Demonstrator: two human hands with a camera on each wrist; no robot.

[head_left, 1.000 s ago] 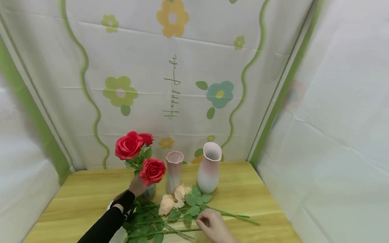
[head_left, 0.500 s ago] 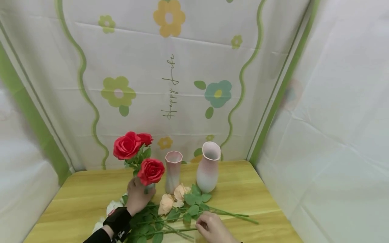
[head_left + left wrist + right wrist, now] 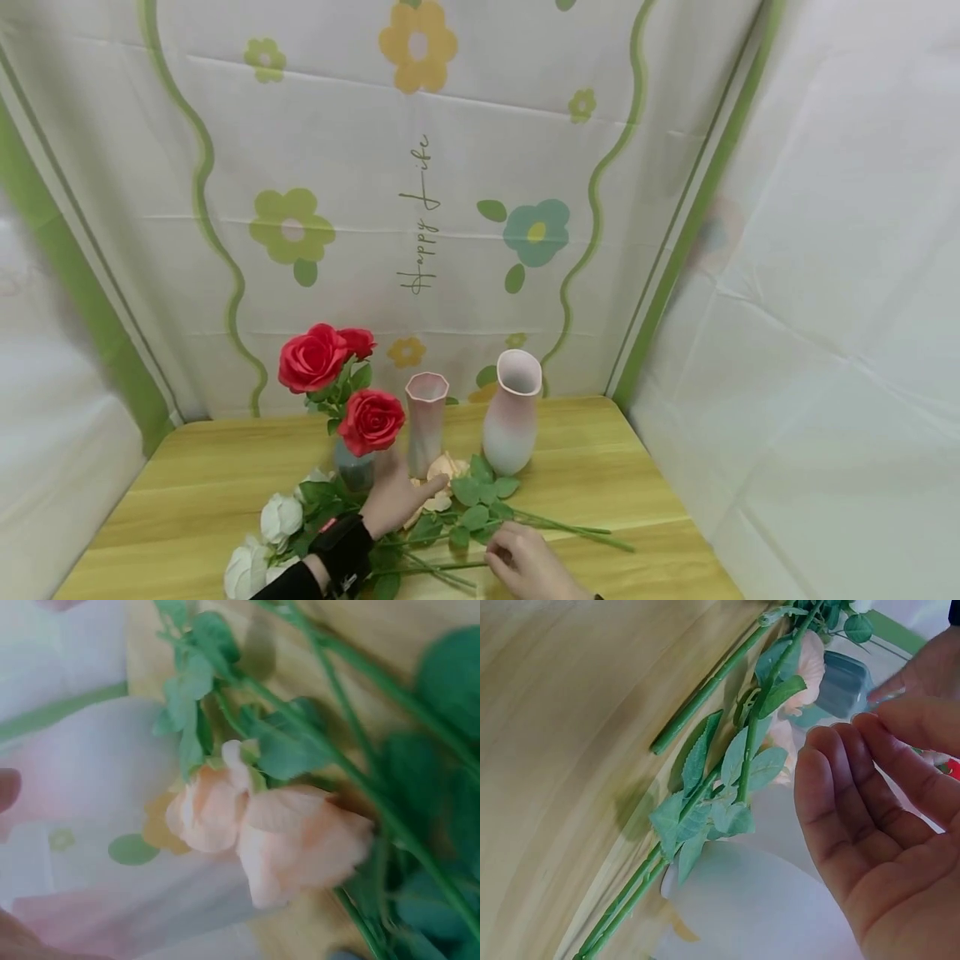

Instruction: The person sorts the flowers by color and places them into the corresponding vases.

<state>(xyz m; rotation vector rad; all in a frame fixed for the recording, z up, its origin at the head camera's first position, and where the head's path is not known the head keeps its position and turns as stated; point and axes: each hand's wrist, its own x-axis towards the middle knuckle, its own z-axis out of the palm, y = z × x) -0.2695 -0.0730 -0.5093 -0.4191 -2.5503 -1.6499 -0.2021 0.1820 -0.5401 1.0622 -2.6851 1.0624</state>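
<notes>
Three red roses stand in a blue-grey vase at the left of the table. My left hand is just right of that vase, fingers stretched forward and thumb spread to the right, and holds nothing. It partly covers the peach roses, which lie on the table with their leaves and stems. Behind it stands a slim pink-and-white vase with an angular rim. Loosely curled, my right hand is by the green stems at the front; its fingers have nothing between them.
A wider pink-and-white vase with a flared mouth stands on the right. White roses lie at the front left, beside my left forearm. Beyond the wooden table hangs a white curtain printed with flowers.
My left hand has come away from the blue-grey vase and moved right, its thumb now spread over the peach roses. White roses at the left are less covered. My right hand has hardly moved.
</notes>
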